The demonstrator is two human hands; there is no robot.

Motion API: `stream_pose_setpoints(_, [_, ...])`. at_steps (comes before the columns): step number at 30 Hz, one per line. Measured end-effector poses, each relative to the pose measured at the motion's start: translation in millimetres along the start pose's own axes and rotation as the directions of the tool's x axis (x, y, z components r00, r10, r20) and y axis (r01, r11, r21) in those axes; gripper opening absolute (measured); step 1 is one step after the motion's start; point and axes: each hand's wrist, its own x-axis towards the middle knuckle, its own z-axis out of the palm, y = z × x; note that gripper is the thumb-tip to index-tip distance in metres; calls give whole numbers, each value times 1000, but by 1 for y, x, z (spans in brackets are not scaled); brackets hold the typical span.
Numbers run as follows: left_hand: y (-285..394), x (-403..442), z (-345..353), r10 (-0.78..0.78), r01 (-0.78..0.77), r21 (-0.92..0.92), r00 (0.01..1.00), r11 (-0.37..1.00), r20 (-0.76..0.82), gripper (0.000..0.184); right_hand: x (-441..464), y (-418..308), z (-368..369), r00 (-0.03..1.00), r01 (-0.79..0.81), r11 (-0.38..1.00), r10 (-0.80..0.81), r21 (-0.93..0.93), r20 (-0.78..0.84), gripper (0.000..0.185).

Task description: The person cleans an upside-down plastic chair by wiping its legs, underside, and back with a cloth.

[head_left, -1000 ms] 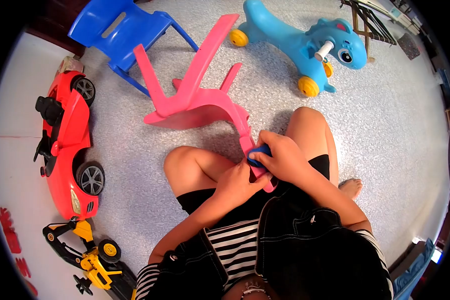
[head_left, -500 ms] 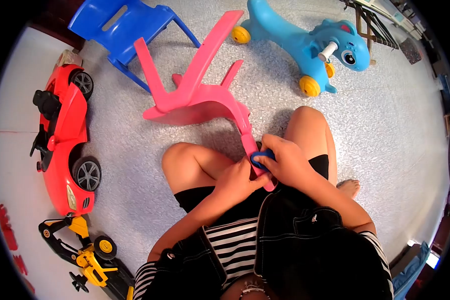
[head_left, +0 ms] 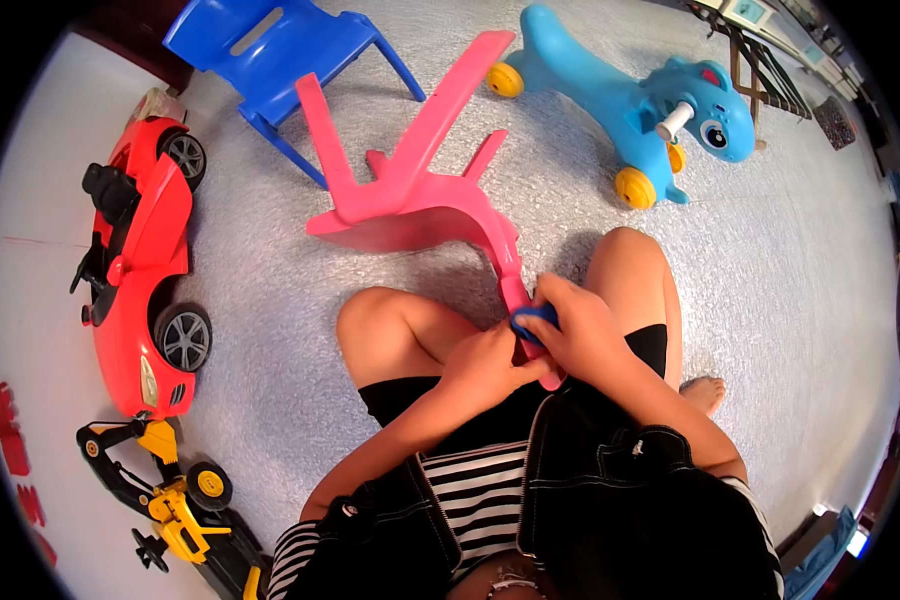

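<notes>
A pink plastic chair [head_left: 410,195] lies tipped over on the floor, its legs pointing up and its near end between my crossed legs. My left hand [head_left: 485,368] is wrapped round that near end of the chair. Pressed against the same part is a small blue object [head_left: 537,320], pinched in my right hand [head_left: 580,325]. The fingers hide much of the blue object, so its full shape cannot be made out.
Beyond the pink chair stands a blue chair [head_left: 290,60]. A blue ride-on animal with yellow wheels [head_left: 625,105] is at the upper right. To the left are a red toy car [head_left: 150,270] and a yellow-black toy digger [head_left: 185,515].
The whole view has shifted slightly, so the surroundings sit a little further right. Both hands keep their hold, and the blue object has changed its tilt slightly against the chair.
</notes>
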Motion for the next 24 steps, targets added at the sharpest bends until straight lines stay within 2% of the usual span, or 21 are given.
stream_pose_setpoints(1, [3,1,-3,0,1,-19,999,1000,32,57,-6,-1,-4,997,-46,999,45,5,63,30])
stream_pose_setpoints(2, [4,2,-6,-7,11,-49,997,999,82,65,-8,-3,-8,997,-37,999,36,3,67,30])
stream_pose_setpoints(5, [0,4,-2,-12,14,-29,996,999,87,70,-6,-7,-9,994,-83,996,84,-18,66,27])
stream_pose_setpoints(7, [-3,6,1,-25,21,48,996,999,81,72,6,-6,-1,998,42,995,-45,-91,-38,27])
stream_pose_setpoints(9, [-3,2,3,-48,38,125,996,991,80,75,24,-9,5,998,16,997,-21,-75,-65,29])
stream_pose_setpoints(11, [2,1,0,69,-68,76,997,995,-16,76,33,-8,10,995,-4,998,-3,-69,-96,30])
stream_pose_setpoints(13, [0,0,2,79,-76,40,995,996,-58,74,37,-7,16,987,-60,995,70,77,-143,33])
stream_pose_setpoints(14, [-1,-1,3,89,-90,0,992,996,-91,73,35,-8,14,988,-59,995,69,78,-141,33])
stream_pose_setpoints(17, [-6,1,2,26,-26,24,1000,999,3,71,17,-6,2,990,-131,988,135,77,-47,32])
stream_pose_setpoints(19, [-2,3,-5,23,-21,-43,998,999,50,71,1,-1,-7,970,-202,979,199,10,142,33])
stream_pose_setpoints(21, [3,3,-8,23,-12,-107,995,994,99,71,-7,2,-11,963,-219,975,211,33,167,35])
stream_pose_setpoints(24, [5,4,-9,-16,22,-57,995,998,99,70,-5,0,-10,974,-173,985,175,-28,146,37])
